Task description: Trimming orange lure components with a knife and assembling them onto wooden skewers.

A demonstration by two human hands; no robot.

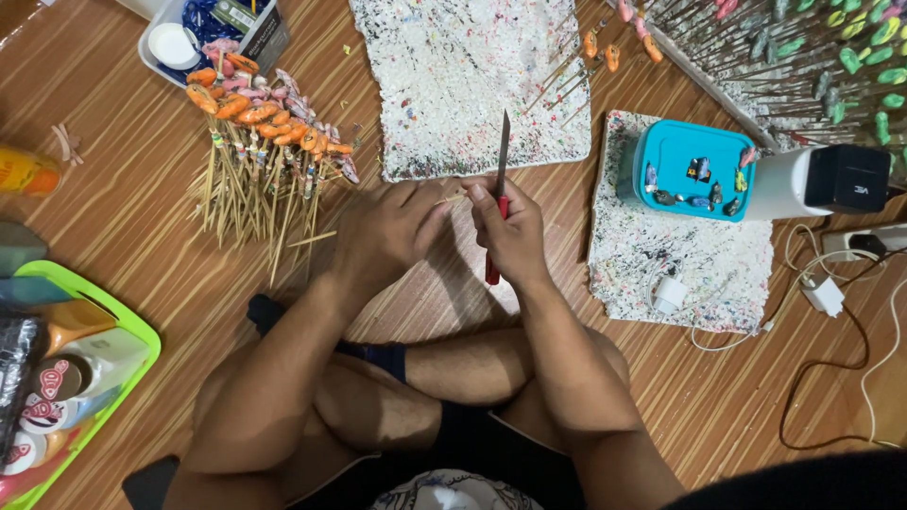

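Note:
I sit cross-legged on a wood-patterned floor. My right hand (510,234) grips a red-handled knife (501,161), blade pointing away from me. My left hand (385,231) is closed around a thin wooden skewer (452,198), whose tip pokes out toward the knife blade. The two hands nearly touch above my knees. A pile of skewers topped with small orange painted lures (260,132) lies to the left of my left hand.
Two paint-speckled foam boards (472,85) (661,255) lie ahead. A turquoise box (690,170) with small pieces sits on the right one. At far right are green-tipped sticks (850,57), a power strip and cables (850,283). A green tray of paint bottles (66,378) lies at left.

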